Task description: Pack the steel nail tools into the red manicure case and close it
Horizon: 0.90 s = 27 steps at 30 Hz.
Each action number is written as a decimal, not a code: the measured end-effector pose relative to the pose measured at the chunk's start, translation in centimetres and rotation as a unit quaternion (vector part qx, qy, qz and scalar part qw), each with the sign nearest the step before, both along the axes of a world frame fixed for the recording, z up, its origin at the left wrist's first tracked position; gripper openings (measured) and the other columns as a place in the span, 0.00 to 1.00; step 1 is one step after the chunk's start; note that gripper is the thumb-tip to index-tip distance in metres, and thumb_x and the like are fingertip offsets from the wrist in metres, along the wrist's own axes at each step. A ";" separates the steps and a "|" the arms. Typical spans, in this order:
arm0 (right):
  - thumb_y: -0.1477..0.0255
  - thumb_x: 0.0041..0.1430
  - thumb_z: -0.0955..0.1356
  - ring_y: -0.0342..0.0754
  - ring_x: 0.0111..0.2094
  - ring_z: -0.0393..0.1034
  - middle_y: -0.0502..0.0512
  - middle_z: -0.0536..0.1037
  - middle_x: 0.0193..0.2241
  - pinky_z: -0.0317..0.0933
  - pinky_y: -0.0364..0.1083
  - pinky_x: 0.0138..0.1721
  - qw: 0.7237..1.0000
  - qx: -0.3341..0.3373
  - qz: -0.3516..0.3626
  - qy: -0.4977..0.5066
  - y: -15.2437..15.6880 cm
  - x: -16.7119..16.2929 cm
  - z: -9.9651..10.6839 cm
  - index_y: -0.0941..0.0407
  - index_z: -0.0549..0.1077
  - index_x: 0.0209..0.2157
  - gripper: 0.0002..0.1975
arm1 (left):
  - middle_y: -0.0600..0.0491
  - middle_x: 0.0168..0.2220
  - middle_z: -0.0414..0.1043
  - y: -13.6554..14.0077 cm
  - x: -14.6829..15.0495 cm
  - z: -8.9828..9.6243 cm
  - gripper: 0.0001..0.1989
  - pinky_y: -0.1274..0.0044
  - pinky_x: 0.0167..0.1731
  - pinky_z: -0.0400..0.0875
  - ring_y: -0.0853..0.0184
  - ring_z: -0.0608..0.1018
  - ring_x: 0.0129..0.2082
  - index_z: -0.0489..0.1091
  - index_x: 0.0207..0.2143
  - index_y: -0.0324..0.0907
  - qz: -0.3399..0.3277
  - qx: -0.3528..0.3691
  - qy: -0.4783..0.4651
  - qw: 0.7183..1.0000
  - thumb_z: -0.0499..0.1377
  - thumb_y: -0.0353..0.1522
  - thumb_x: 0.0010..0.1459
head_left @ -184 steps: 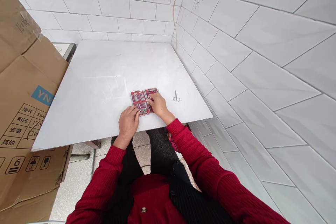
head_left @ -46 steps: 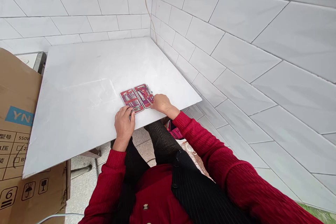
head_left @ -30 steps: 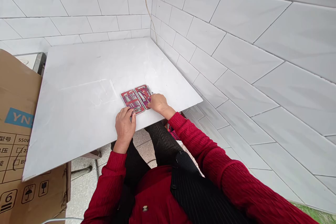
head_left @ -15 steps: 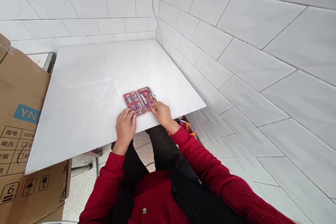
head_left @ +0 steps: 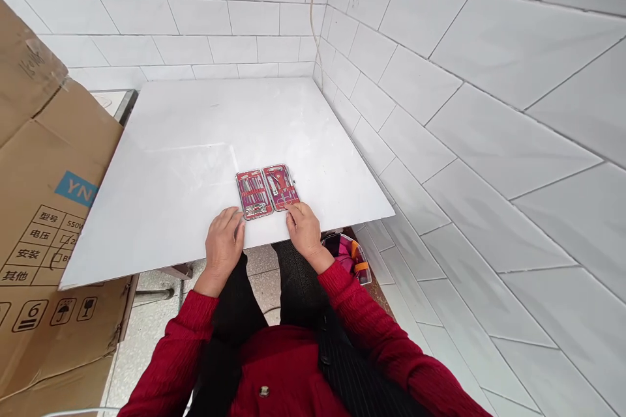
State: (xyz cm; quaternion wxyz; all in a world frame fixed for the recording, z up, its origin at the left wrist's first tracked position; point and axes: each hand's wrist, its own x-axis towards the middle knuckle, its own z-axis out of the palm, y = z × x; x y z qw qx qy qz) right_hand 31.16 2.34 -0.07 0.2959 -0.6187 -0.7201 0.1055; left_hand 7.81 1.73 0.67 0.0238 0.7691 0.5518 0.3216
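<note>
A manicure set (head_left: 268,191) lies unfolded on the white table, near its front edge. Its two red-lined halves hold several metal tools in slots and straps, among them small scissors (head_left: 284,203) in the right half and nail clippers (head_left: 255,210) along the bottom of the left half. At the case's lower left corner rests my left hand (head_left: 223,242), open, its thumb apart from the fingers. My right hand (head_left: 305,229) is at the lower right corner, loosely bent and open, with its fingertips at the rim; whether they press on it is hard to see.
The white tabletop (head_left: 186,117) meets tiled walls at the back and right. Large cardboard boxes (head_left: 44,163) crowd the left side. A container with colourful cloth-like items (head_left: 346,253) stands below the right front edge. A thin cable (head_left: 313,13) hangs in the corner.
The case now lies straighter to the front edge. My left hand has drawn back off its lower left corner, and my right hand has slid slightly toward me. The camera view has shifted.
</note>
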 end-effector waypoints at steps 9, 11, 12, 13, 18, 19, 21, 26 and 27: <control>0.76 0.70 0.61 0.54 0.51 0.72 0.63 0.78 0.48 0.68 0.51 0.54 0.999 0.000 0.003 0.040 -0.2 0.2 -0.1 0.57 0.78 0.56 0.20 | 0.41 0.56 0.78 -0.1 0.4 0.1 0.20 0.58 0.61 0.67 0.51 0.74 0.61 0.75 0.53 0.40 0.016 0.000 0.023 1.000 0.48 0.39 0.73; 0.77 0.70 0.61 0.53 0.51 0.73 0.61 0.79 0.48 0.68 0.49 0.54 0.998 -0.008 0.008 0.060 -0.2 0.3 0.2 0.57 0.78 0.56 0.20 | 0.42 0.56 0.78 -0.1 0.4 0.0 0.19 0.58 0.61 0.67 0.51 0.74 0.61 0.75 0.53 0.41 0.019 -0.002 0.020 1.000 0.48 0.38 0.73; 0.77 0.70 0.61 0.52 0.51 0.73 0.61 0.79 0.48 0.67 0.49 0.54 0.998 -0.011 0.016 0.068 -0.1 0.3 0.5 0.56 0.78 0.56 0.20 | 0.42 0.56 0.78 -0.1 0.4 0.0 0.19 0.58 0.62 0.67 0.51 0.74 0.61 0.75 0.53 0.41 0.020 -0.005 0.018 1.000 0.48 0.38 0.73; 0.77 0.70 0.61 0.52 0.51 0.73 0.60 0.78 0.49 0.67 0.48 0.54 0.997 -0.012 0.029 0.072 0.0 0.3 0.9 0.55 0.78 0.56 0.20 | 0.42 0.56 0.78 -0.2 0.4 0.0 0.19 0.58 0.62 0.67 0.51 0.74 0.61 0.75 0.53 0.42 0.020 -0.009 0.016 1.000 0.48 0.38 0.72; 0.75 0.71 0.65 0.51 0.55 0.71 0.60 0.77 0.53 0.66 0.47 0.55 0.991 -0.017 0.131 0.022 1.9 -0.4 3.3 0.54 0.78 0.56 0.17 | 0.42 0.56 0.77 -0.2 0.5 0.0 0.19 0.57 0.62 0.66 0.51 0.73 0.61 0.74 0.54 0.43 0.023 -0.009 0.014 1.000 0.48 0.37 0.72; 0.75 0.70 0.66 0.51 0.57 0.70 0.59 0.77 0.54 0.66 0.48 0.55 0.988 -0.021 0.151 0.004 2.5 -0.7 3.8 0.54 0.78 0.56 0.16 | 0.42 0.56 0.78 -0.2 0.5 0.0 0.19 0.57 0.62 0.66 0.51 0.74 0.61 0.74 0.54 0.42 0.023 -0.008 0.014 1.000 0.48 0.37 0.72; 0.75 0.67 0.69 0.52 0.58 0.69 0.59 0.76 0.56 0.66 0.48 0.56 0.982 -0.034 0.185 -0.032 3.6 -1.3 4.4 0.54 0.78 0.56 0.17 | 0.42 0.56 0.77 -0.2 0.6 0.1 0.19 0.57 0.62 0.66 0.51 0.74 0.61 0.74 0.54 0.42 0.021 -0.008 0.014 1.000 0.48 0.37 0.72; 0.73 0.65 0.73 0.53 0.57 0.71 0.60 0.78 0.55 0.65 0.49 0.55 0.965 -0.064 0.237 -0.093 5.5 -2.1 5.5 0.56 0.78 0.55 0.17 | 0.42 0.57 0.76 -0.4 0.6 0.3 0.19 0.58 0.62 0.66 0.51 0.73 0.61 0.73 0.56 0.42 0.013 -0.014 0.019 1.000 0.47 0.36 0.72; 0.72 0.65 0.73 0.52 0.55 0.72 0.60 0.78 0.54 0.64 0.48 0.54 0.962 -0.072 0.245 -0.099 5.8 -2.1 5.7 0.56 0.79 0.55 0.17 | 0.42 0.57 0.76 -0.4 0.6 0.3 0.19 0.58 0.62 0.66 0.51 0.72 0.61 0.73 0.56 0.42 0.012 -0.016 0.021 1.000 0.47 0.35 0.72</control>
